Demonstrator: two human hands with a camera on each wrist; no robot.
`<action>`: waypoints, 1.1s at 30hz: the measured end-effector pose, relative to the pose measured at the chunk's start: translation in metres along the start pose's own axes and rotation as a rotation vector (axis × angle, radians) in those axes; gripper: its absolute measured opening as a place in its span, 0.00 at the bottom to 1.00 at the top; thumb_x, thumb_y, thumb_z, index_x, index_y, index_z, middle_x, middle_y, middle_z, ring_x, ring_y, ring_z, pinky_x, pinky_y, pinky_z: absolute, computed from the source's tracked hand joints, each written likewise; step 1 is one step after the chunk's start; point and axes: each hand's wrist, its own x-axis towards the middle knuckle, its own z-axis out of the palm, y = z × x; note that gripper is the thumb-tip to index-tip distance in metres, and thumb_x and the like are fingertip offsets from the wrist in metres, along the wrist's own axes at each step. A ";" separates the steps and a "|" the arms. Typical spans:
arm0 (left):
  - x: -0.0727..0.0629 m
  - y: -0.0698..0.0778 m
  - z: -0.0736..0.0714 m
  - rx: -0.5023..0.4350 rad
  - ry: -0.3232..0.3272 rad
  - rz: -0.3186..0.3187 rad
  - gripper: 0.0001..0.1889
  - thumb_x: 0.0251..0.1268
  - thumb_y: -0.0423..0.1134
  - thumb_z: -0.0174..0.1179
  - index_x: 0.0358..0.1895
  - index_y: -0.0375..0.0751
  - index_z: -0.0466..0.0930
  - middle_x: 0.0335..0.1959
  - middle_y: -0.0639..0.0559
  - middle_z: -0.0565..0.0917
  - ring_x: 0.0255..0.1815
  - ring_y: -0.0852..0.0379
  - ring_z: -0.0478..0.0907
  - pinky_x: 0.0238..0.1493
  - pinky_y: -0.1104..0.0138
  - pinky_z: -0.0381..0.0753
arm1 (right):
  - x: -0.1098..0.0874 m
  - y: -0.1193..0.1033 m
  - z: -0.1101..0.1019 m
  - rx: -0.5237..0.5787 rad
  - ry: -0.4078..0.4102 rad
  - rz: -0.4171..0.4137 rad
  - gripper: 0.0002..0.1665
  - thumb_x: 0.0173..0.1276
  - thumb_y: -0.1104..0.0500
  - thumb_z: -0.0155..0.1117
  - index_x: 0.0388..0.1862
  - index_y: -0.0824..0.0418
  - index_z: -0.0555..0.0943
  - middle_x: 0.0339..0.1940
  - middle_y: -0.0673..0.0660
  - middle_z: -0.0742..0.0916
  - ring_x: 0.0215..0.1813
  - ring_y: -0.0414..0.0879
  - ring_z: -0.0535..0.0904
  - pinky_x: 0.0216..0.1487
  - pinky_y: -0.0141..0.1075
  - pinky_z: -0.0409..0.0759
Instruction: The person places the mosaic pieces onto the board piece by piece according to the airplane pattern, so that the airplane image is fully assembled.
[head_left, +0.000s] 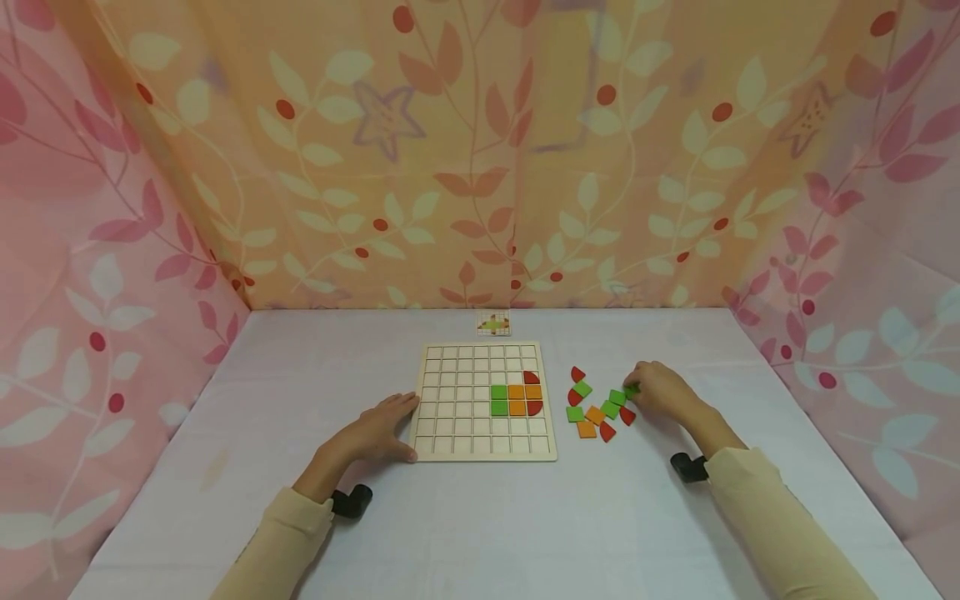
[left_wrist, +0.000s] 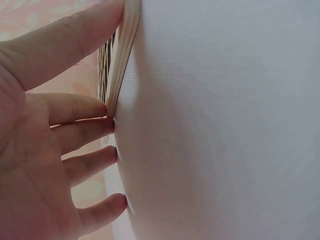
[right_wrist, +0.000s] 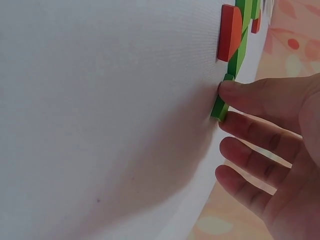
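Observation:
A pale wooden grid board [head_left: 453,425] lies flat in the middle of the table. On its right side sit green and orange square tiles and two red quarter-round tiles [head_left: 534,408]. My left hand [head_left: 378,429] rests at the board's left edge, fingers extended; in the left wrist view the thumb and fingertips touch the board's side [left_wrist: 125,60]. My right hand [head_left: 660,390] is at the right end of the loose tiles, pinching a green square tile [right_wrist: 220,105] between thumb and index finger. That tile is close over the cloth, beside a red quarter-round tile [right_wrist: 229,32].
Several loose tiles, such as an orange square [head_left: 587,430] and a red quarter-round [head_left: 607,432], lie right of the board. Behind the board is a small pattern card [head_left: 492,323]. White cloth [head_left: 480,525] covers the table; a patterned curtain [head_left: 480,167] hangs behind.

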 end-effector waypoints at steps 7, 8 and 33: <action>-0.001 0.000 0.000 -0.001 0.008 0.007 0.51 0.47 0.44 0.75 0.74 0.34 0.57 0.77 0.39 0.58 0.78 0.36 0.50 0.71 0.36 0.55 | 0.002 0.004 -0.002 0.011 -0.015 -0.030 0.13 0.59 0.65 0.66 0.43 0.67 0.86 0.38 0.59 0.85 0.43 0.53 0.78 0.55 0.53 0.78; -0.001 0.000 0.000 0.001 0.008 0.008 0.51 0.47 0.44 0.75 0.74 0.34 0.57 0.77 0.39 0.58 0.78 0.36 0.50 0.71 0.37 0.55 | 0.002 0.005 -0.003 0.012 -0.016 -0.032 0.13 0.59 0.65 0.66 0.43 0.68 0.86 0.38 0.59 0.85 0.43 0.54 0.78 0.55 0.53 0.78; -0.002 0.001 0.000 -0.019 0.013 -0.001 0.50 0.47 0.43 0.75 0.74 0.34 0.58 0.77 0.40 0.58 0.79 0.37 0.50 0.72 0.37 0.53 | 0.002 0.000 -0.013 0.103 0.050 -0.087 0.14 0.57 0.63 0.67 0.41 0.68 0.86 0.31 0.56 0.84 0.36 0.48 0.76 0.41 0.43 0.77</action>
